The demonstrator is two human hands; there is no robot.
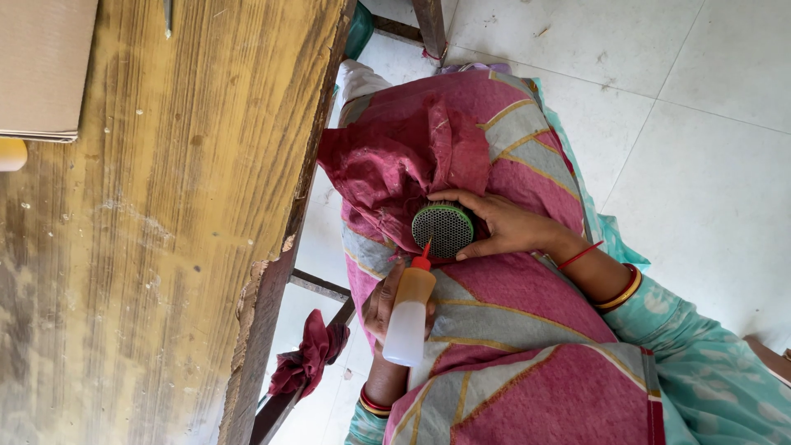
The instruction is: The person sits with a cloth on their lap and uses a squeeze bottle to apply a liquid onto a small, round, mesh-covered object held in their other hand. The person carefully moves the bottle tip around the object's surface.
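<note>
1. The left hand (387, 303) is wrapped around a squeeze bottle (409, 311), gripping its translucent plastic body from the side nearest the table; the fingers are mostly hidden behind the bottle.
2. The bottle's long axis runs nearly straight up and down in the head view, tilted slightly. Its flat base points toward the lower edge and its narrow red nozzle (426, 251) points up and away from the left hand.
3. The bottle is soft-looking and cylindrical, holding an amber liquid that sits in the part nearest the red cap; the rest shows cloudy white.
4. The nozzle tip meets the lower rim of a round perforated part (443, 228), which lies just beyond the left hand and within the right hand's grasp.
5. The right hand (504, 224) holds that part, with fingers curved along its upper edge and the thumb along its lower edge.
6. The part is a green-rimmed disc whose face is a dark, fine honeycomb mesh, turned toward the camera.
7. Behind the disc, on the far side from the right palm, is a crumpled crimson rag (395, 165), soft and creased.
8. Both hands rest over a lap covered in a pink and grey cloth (511, 330) with yellow stripes.
9. Red and gold bangles (618, 288) circle the right wrist.
10. Beyond the left hand stands a worn wooden table (165, 231), scratched and chipped at its edge.
</note>
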